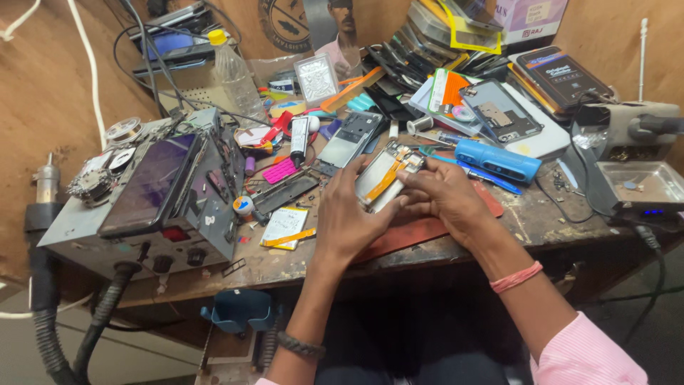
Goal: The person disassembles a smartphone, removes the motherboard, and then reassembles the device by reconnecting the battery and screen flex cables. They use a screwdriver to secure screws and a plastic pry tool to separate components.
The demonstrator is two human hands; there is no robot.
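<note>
Two hands | left hand (347, 214), right hand (443, 196) both gripping opened phone (385, 182) between them

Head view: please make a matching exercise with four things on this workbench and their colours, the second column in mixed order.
1. opened phone held in both hands
2. torch-shaped tool right of the hands
3. cap of the plastic bottle
4. small case left of the hands

a. yellow
b. pink
c. silver with an orange strip
d. blue

Pairs: 1-c, 2-d, 3-a, 4-b
</note>
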